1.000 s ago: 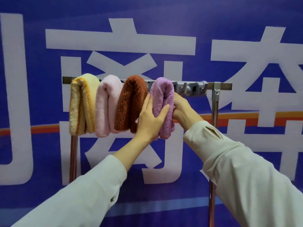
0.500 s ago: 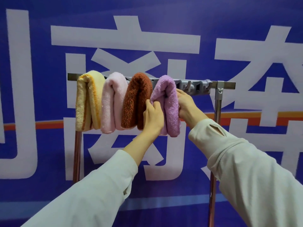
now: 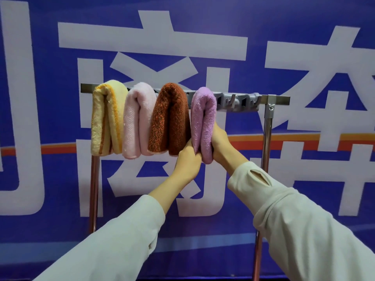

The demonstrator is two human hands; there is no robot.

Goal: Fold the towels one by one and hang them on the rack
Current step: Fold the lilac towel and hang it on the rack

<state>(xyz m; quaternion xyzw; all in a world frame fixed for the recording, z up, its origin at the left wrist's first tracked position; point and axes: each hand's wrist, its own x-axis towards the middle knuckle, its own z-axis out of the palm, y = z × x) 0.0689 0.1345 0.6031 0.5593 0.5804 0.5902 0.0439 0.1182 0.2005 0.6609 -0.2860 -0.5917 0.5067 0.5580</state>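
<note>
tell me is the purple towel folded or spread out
Folded: the purple towel hangs doubled over the rack in a narrow loop, not spread.

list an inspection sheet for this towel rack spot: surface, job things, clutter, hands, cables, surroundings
surface: nothing seen; no table or floor in view
job's things: rack, a metal bar on two posts; four folded towels draped over it side by side, from left: yellow towel, pink towel, brown towel, purple towel
clutter: grey hook strip on the bar, right of the purple towel, hooks bare
hands: left hand grips the purple towel's lower end from the left; right hand holds it from the right
cables: nothing seen
surroundings: blue banner with large white characters and an orange stripe behind the rack
</note>
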